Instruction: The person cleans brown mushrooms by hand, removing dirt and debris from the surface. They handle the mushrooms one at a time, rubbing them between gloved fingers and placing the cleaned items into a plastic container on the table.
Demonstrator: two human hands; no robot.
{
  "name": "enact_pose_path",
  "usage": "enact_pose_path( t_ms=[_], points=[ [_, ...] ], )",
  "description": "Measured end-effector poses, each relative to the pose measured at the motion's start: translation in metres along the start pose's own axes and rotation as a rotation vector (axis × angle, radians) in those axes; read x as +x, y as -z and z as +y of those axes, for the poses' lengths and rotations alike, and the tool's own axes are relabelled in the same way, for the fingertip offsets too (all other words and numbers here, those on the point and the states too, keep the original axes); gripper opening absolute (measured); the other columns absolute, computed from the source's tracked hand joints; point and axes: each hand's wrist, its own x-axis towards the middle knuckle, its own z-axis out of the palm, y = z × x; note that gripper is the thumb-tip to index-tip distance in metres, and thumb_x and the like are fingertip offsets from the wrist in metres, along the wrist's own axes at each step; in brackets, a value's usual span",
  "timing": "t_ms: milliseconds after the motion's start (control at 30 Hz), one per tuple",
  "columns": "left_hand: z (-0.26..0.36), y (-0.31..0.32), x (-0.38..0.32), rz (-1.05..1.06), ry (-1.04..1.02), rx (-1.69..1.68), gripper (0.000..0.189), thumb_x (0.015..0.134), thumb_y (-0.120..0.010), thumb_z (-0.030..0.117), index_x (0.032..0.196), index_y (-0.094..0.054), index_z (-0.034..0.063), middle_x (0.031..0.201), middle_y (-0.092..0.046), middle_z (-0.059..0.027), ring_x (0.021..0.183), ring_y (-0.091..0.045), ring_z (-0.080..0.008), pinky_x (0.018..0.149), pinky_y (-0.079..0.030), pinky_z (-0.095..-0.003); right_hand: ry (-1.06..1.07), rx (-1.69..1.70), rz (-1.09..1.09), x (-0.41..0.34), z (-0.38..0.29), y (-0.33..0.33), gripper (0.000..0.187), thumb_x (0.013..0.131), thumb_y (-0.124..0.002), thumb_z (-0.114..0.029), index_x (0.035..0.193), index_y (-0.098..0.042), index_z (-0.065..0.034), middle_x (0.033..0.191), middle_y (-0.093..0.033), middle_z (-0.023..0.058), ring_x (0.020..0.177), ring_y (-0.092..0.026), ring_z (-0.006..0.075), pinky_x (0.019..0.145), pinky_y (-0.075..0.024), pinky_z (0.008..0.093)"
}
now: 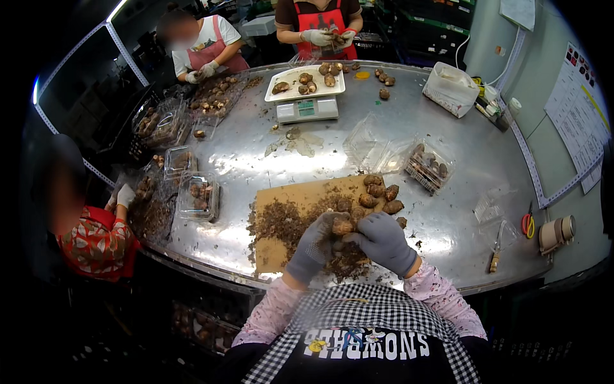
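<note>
My left hand (312, 248), in a grey knitted glove, grips a small brown taro corm (342, 226) above a tan cardboard sheet (271, 257). My right hand (387, 244), gloved alike, is curled close against the corm's right side; whether its hidden fingertips hold anything cannot be made out. Dark fibrous peelings (280, 218) cover much of the cardboard and lie beneath both hands. Just beyond my hands, several taro corms (374, 192) are grouped at the sheet's right edge, some resting on the metal table (460, 240).
Ahead stands a weighing scale (307, 109) with corms in its tray. An open clear clamshell box (428, 168) holds corms; a closed one (198, 196) sits left. A knife (497, 249) and scissors (528, 224) lie right. Co-workers with gloved hands (125, 196) work around the table.
</note>
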Motion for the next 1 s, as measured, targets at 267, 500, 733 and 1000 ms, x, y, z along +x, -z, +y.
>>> enact_pose_path(
  t_ms=[267, 500, 733, 1000],
  points=[
    [-0.013, 0.001, 0.004, -0.124, -0.042, -0.333, 0.046, 0.101, -0.046, 0.033, 0.137, -0.044, 0.0030, 0.105, -0.059, -0.0128, 0.080, -0.056, -0.0180, 0.063, -0.046, -0.0277, -0.304, 0.367, 0.143, -0.012, -0.002, -0.005, 0.018, 0.090, -0.061, -0.011, 0.104, -0.061, 0.0006, 0.090, -0.063, 0.0187, 0.084, -0.062, 0.0324, 0.075, -0.0491, 0.0390],
    [-0.012, -0.006, 0.002, -0.105, -0.109, -0.275, 0.048, 0.096, -0.057, 0.020, 0.137, -0.043, 0.0020, 0.120, -0.056, -0.0148, 0.099, -0.060, -0.0225, 0.074, -0.054, -0.0331, -0.180, 0.462, 0.224, -0.007, -0.019, 0.002, 0.035, 0.084, -0.069, -0.010, 0.117, -0.061, -0.0016, 0.106, -0.064, 0.0140, 0.097, -0.063, 0.0269, 0.084, -0.0508, 0.0335],
    [0.003, -0.011, -0.002, -0.027, -0.150, -0.046, 0.045, 0.097, -0.056, 0.019, 0.135, -0.043, -0.0015, 0.126, -0.054, -0.0139, 0.113, -0.057, -0.0223, 0.094, -0.050, -0.0328, -0.169, 0.465, 0.196, -0.011, -0.014, 0.000, 0.033, 0.083, -0.069, -0.007, 0.114, -0.062, -0.0013, 0.109, -0.064, 0.0134, 0.103, -0.062, 0.0259, 0.086, -0.0504, 0.0330],
    [0.013, -0.026, -0.005, 0.038, -0.253, 0.442, 0.044, 0.095, -0.060, 0.014, 0.133, -0.046, -0.0034, 0.128, -0.054, -0.0131, 0.120, -0.052, -0.0199, 0.101, -0.042, -0.0330, -0.415, 0.592, 0.204, -0.015, -0.020, -0.007, 0.034, 0.084, -0.068, -0.006, 0.117, -0.062, -0.0022, 0.107, -0.064, 0.0132, 0.099, -0.063, 0.0212, 0.082, -0.0504, 0.0305]
  ],
)
